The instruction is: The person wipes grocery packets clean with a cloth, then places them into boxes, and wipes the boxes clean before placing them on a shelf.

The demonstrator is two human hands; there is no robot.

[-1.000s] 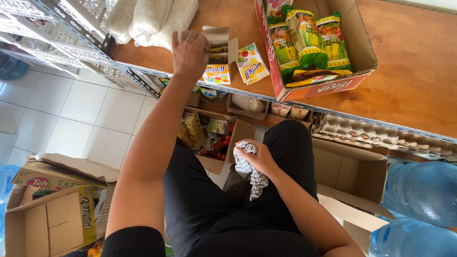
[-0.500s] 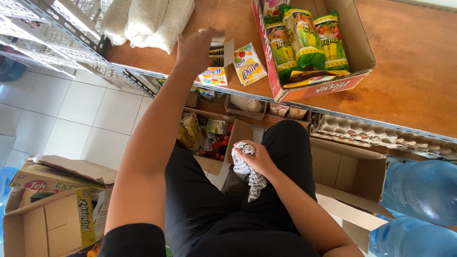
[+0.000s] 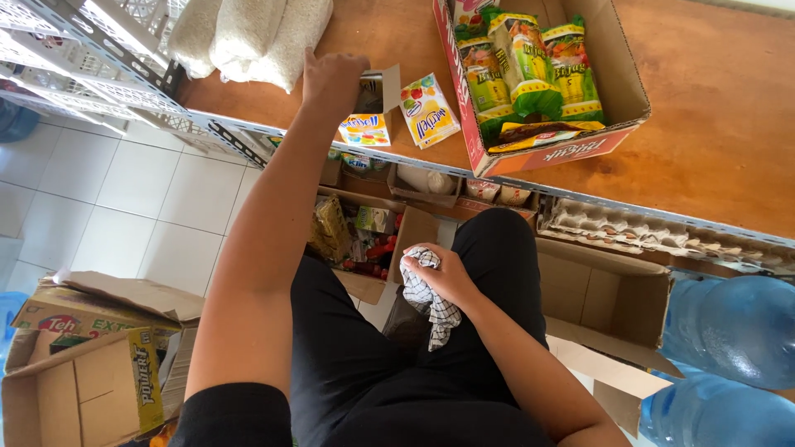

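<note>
My left hand point(image 3: 331, 79) is up on the wooden shelf point(image 3: 704, 108), fingers curled over the top of a small open carton point(image 3: 374, 91) w/ its flap standing up. Looks like I'm grasping its upper edge, though the fingertips are hidden behind the hand, so can't tell how firm. Just below that carton, nearer me, a small yellow-white packet point(image 3: 364, 130) sits at the shelf edge; to the right of it a 2nd yellow box point(image 3: 428, 109) lies tilted, close but not touching my hand. Above-left of the hand: white sacks point(image 3: 248, 33), just beside it.

My right hand point(image 3: 443, 277) is down on my lap, clenched round a checked b/w cloth point(image 3: 431, 302); part of it hangs loose below the fist, over my black trousers.

Further right of the left hand, well apart: big open cardboard box point(image 3: 617, 79) w/ red front, holding green-yellow snack bags point(image 3: 530, 66). Under the shelf, above my right hand: a lower box of mixed packets point(image 3: 356, 236), and an egg tray point(image 3: 629, 232) to the right. Blue water jugs point(image 3: 737, 331) far right of the lap. Left of my left arm, on the tiled floor: open cartons point(image 3: 91, 356).
</note>
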